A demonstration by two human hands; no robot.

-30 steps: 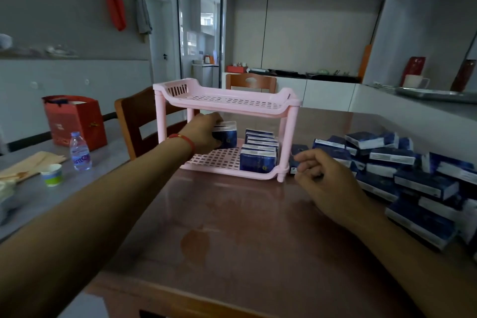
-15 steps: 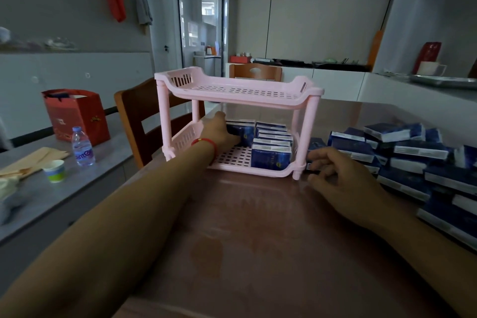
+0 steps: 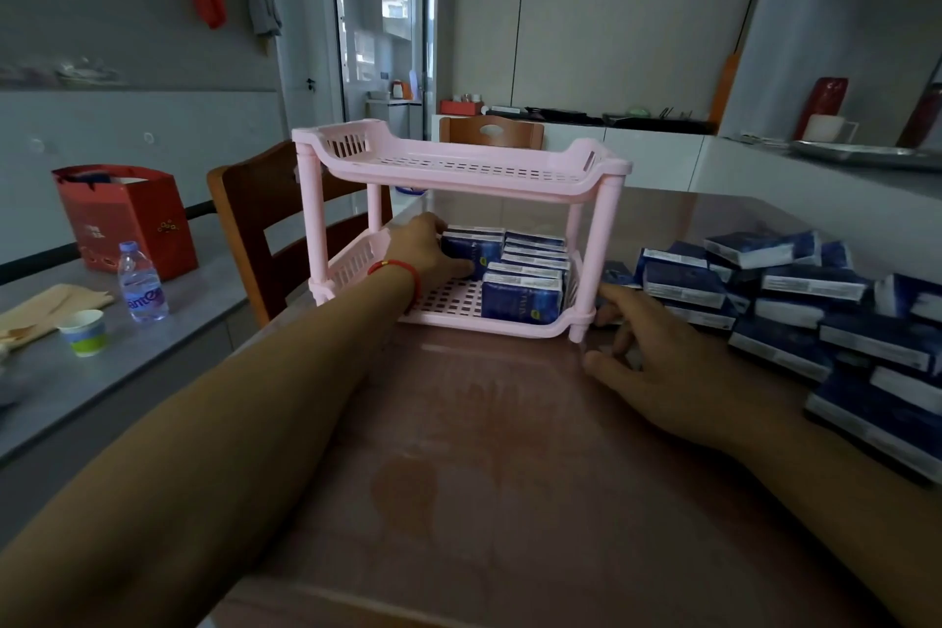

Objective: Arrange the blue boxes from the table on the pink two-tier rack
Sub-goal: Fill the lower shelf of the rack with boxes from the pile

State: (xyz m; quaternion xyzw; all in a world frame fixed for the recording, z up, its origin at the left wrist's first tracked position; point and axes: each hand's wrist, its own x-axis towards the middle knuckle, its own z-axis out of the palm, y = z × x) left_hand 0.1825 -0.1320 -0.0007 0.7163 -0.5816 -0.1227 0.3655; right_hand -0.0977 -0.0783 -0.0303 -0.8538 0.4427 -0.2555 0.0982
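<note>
Pink 2-tier rack (image 3: 459, 166) stands at 12 o'clock on the brown table (image 3: 484, 464), just past centre; top tier bare, bottom tier part-filled. Left hand (image 3: 425, 252) reaches in under the top tier from 10 o'clock, w/ a red string bracelet (image 3: 400, 270) at the wrist, fingers and thumb wrapped on a blue box (image 3: 471, 247) standing upright on the lower shelf, so it's grasping that box. That box sits at the back-left of the lower tier, touching a row of upright blue boxes (image 3: 530, 270) packed to its right against the rack's right end; front one shows a small yellow mark low on its face. Left part of the lower shelf's grid is bare. Right hand (image 3: 657, 367) lies at 2 o'clock, just outside the rack's front-right leg (image 3: 594, 260), fingers bent and spread, tips near or on a box at the edge of the loose pile (image 3: 795, 306); can't tell if it actually grips anything, fingers look slack. Pile of blue boxes spreads from 1 to 3 o'clock on the table, stacked unevenly, some flat, some tilted. At 9 o'clock, on a grey counter (image 3: 127, 362) beside the table: water bottle (image 3: 141, 283), small paper cup (image 3: 84, 332), red gift bag (image 3: 127, 219) behind them. Wooden chair (image 3: 260, 230) between counter and rack, approx 10 o'clock.
</note>
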